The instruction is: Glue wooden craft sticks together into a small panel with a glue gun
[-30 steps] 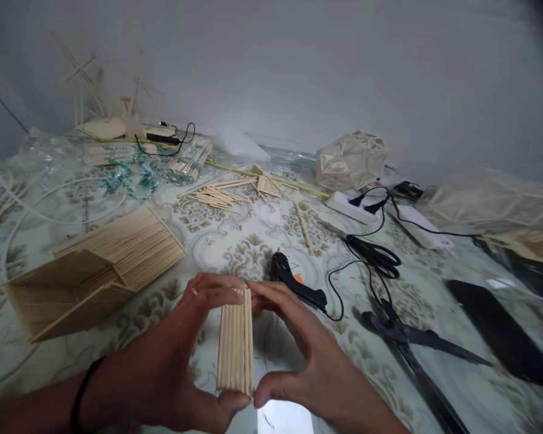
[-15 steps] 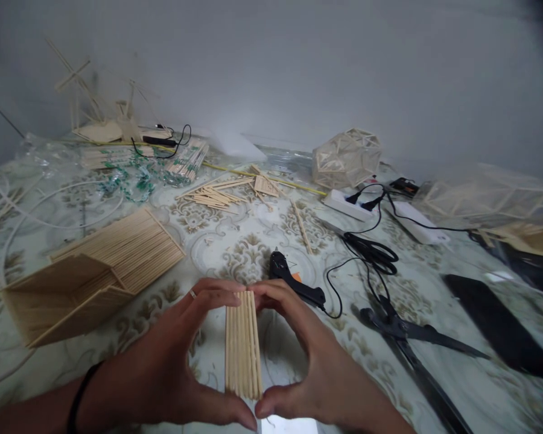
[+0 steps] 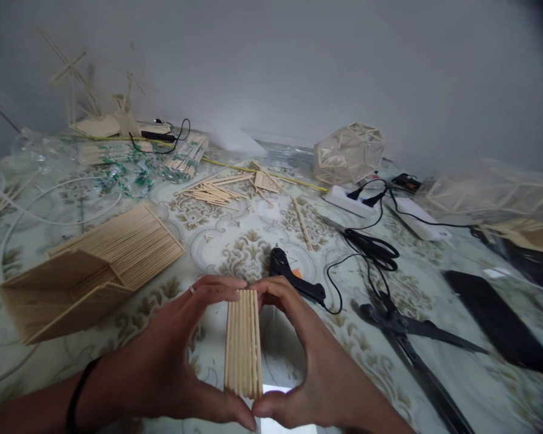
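Between my two hands stands a small panel of wooden sticks (image 3: 243, 343) glued side by side, its sticks running away from me. My left hand (image 3: 176, 355) is curled round it, fingers at the far end and thumb at the near end. My right hand (image 3: 308, 355) pinches the same ends from the other side, fingertips meeting the left ones. Just beyond the right fingers lies a black glue gun (image 3: 296, 278) with its cord. Left of my hands sits a larger stick-built box (image 3: 95, 271) with an open hollow end. The panel's underside is hidden.
Black-handled scissors (image 3: 373, 250) and large dark shears (image 3: 402, 328) lie to the right, near a black phone (image 3: 498, 319). A white power strip (image 3: 350, 201), loose sticks (image 3: 215, 191), bagged sticks (image 3: 187, 154) and a stick lantern frame (image 3: 348, 154) are farther back on the patterned tablecloth (image 3: 217, 244).
The stick panel has shifted slightly right and tilted a little between my hands. My left thumb has slid right along its near end. The view has moved slightly.
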{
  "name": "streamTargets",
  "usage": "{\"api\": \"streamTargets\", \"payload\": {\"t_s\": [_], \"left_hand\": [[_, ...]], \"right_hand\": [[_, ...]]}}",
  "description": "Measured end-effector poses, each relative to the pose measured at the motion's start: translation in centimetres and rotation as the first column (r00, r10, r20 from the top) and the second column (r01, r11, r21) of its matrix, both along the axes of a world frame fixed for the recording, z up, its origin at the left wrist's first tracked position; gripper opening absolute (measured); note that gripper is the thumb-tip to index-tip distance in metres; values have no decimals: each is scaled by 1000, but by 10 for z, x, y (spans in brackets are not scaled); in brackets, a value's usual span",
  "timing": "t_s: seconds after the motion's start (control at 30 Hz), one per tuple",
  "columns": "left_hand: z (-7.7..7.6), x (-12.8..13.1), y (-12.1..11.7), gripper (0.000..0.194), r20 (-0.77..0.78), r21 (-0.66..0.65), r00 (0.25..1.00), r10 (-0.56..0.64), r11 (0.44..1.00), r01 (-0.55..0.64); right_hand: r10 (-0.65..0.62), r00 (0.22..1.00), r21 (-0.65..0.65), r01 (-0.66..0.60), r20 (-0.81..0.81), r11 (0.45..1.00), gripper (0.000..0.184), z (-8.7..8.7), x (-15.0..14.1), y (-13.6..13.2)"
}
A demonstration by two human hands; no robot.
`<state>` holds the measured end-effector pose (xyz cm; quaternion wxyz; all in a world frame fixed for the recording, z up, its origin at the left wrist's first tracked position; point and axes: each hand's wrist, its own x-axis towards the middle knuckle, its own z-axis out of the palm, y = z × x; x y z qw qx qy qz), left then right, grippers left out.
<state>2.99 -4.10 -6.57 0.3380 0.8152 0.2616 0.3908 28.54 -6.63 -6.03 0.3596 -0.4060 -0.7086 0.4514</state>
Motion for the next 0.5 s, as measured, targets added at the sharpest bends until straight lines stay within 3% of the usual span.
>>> {"api": "streamTargets", "payload": {"t_s": [0.2, 0.5], "left_hand": [[3, -2, 2, 113, -9, -8, 999, -36, 999, 36], [4, -1, 5, 115, -7, -1, 999, -43, 999, 43]], "right_hand": [[43, 998, -1, -43, 46, 999, 109, 2, 5, 1], [21, 995, 70, -27, 97, 997, 117, -2, 7, -2]]}}
